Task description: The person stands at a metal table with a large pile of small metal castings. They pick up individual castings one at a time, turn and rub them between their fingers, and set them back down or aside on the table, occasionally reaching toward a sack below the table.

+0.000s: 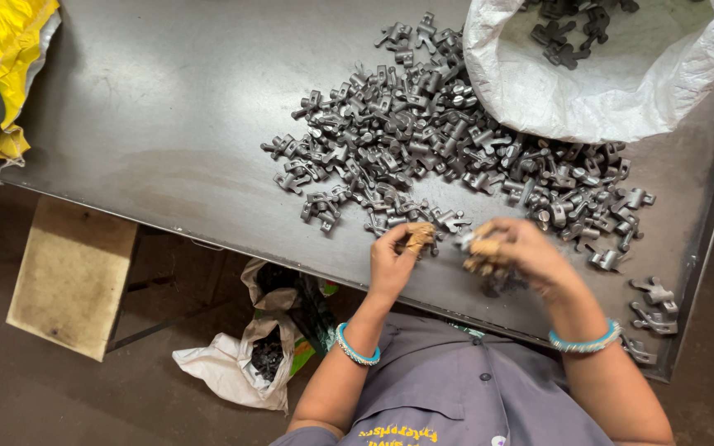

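Note:
A large pile of small grey metal castings (448, 140) spreads over the dark steel table (167, 107). My left hand (394, 256), fingertips wrapped in tan tape, hovers at the pile's near edge with fingers curled; whether it grips a casting I cannot tell. My right hand (514, 252), also taped at the fingertips, is closed around a grey casting (466, 240) near the table's front edge. Both wrists wear turquoise bangles.
A white woven sack (613, 83) holding more castings lies open at the back right. Three separate castings (654, 307) rest by the right front corner. A yellow bag (6, 58) sits at far left. On the floor stand a wooden board (72, 272) and a small white sack (241, 363).

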`<state>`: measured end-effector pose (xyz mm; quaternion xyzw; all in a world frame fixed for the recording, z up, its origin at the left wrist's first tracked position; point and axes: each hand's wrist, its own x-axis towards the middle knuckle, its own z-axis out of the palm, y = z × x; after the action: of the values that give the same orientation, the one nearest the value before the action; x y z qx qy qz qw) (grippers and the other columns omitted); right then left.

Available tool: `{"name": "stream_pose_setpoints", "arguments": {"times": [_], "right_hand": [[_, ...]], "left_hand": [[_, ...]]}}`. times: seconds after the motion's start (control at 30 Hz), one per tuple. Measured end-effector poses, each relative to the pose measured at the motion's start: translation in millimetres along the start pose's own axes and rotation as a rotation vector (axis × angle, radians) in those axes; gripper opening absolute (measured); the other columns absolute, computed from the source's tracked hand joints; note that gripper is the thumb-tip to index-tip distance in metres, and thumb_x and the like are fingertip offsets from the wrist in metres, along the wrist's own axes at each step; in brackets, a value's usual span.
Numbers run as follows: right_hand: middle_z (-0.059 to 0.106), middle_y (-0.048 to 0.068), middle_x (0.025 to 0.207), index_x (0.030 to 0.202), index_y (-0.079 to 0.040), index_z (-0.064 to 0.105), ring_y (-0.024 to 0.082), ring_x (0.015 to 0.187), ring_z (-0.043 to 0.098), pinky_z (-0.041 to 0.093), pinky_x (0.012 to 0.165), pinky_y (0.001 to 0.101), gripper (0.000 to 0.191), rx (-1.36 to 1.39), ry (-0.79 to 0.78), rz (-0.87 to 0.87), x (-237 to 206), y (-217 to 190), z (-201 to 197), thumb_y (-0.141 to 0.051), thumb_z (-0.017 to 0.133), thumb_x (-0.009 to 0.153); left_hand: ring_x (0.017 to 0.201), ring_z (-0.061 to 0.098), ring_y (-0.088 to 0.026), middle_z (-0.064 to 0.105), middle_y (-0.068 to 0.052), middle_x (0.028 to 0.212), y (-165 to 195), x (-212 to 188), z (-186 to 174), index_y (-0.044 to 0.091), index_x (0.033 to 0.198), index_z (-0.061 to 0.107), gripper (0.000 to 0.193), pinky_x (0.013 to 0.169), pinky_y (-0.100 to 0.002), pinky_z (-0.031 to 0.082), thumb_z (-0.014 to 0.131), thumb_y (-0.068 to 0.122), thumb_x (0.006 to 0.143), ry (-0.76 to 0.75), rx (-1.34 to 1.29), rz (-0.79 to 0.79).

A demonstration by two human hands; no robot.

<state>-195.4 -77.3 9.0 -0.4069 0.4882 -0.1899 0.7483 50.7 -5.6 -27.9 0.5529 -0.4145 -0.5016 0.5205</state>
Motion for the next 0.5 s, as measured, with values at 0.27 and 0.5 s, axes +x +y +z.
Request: {"name": "stream_pose_setpoints", "arguments": {"times": [0.27,0.5], "right_hand": [[0.068,0.014,0.118,0.119,-0.002,0.052,0.023,0.111,0.068,0.059,0.093,0.0365,0.053,-0.140,0.170,-0.618,25.2,-57.5,37.9,-0.010,0.082,0.077],[0.068,0.012,0.103,0.111,-0.006,0.063,0.036,0.106,0.058,0.045,0.090,0.0492,0.043,-1.139,0.423,-0.615,32.4,-28.8,83.8,-0.006,0.080,0.072]], "left_hand": [[0.075,0.064,-0.009,0.070,-0.003,0.095,32.8,3.0,-9.1,0.003,0.117,0.075,0.026,0.065,-0.025,0.051,0.073,0.004,0.091,0.153,0.203,0.109],[0.073,0.066,-0.018,0.063,-0.007,0.098,48.9,-4.8,-2.9,0.004,0.111,0.074,0.038,0.065,-0.031,0.053,0.081,0.001,0.074,0.218,0.435,0.129]]}}
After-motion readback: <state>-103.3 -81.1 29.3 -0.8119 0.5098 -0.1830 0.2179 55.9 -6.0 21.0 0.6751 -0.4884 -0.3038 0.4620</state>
